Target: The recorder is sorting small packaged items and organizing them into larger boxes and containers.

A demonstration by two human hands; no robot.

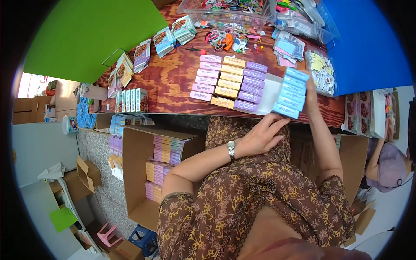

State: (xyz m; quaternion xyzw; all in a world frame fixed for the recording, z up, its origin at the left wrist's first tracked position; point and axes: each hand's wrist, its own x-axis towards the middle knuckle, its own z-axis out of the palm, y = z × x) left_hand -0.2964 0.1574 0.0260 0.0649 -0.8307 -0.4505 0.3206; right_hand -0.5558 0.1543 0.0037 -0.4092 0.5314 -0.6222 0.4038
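Now you square a blue box row (291, 93) beside the purple row (251, 86), left hand (262, 136) fingers apart at its near end, right hand (310, 93) fingers hidden; next, nudge it flush.

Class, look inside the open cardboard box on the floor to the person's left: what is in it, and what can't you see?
Inside the cardboard box stand stacks of small purple and orange packs, packed against its far side. The near floor of the box shows bare. How deep the stacks go is hidden.
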